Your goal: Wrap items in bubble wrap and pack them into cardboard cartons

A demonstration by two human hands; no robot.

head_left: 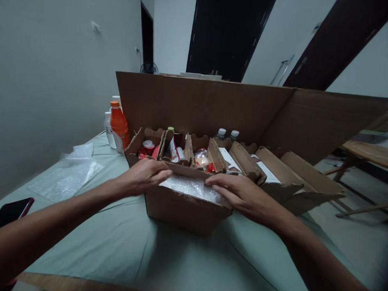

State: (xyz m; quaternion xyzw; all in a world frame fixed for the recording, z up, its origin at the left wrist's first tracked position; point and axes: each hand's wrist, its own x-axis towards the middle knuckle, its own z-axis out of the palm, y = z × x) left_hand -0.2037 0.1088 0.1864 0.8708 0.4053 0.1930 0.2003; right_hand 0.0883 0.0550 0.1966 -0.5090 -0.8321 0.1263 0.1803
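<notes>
A narrow cardboard box (pixel 184 208) stands in front of me on the cloth-covered surface, with clear bubble wrap (pixel 191 187) showing in its open top. My left hand (pixel 147 175) is at its upper left corner, fingers curled against the edge. At the other end, my right hand (pixel 237 190) closes over the box's right end, its fingertips touching the bubble wrap. Just behind, a row of open cardboard bins holds goods, among them a clear packet (pixel 201 157) with red parts and a red item with a white lid (pixel 148 144).
A tall cardboard panel (pixel 205 102) rises behind the bins. An orange bottle (pixel 119 125) stands at their left, near loose bubble wrap (pixel 66 174) and a dark phone (pixel 10 213). Two bottle caps (pixel 221 131) show behind the bins. A wooden stool (pixel 371 152) stands at right.
</notes>
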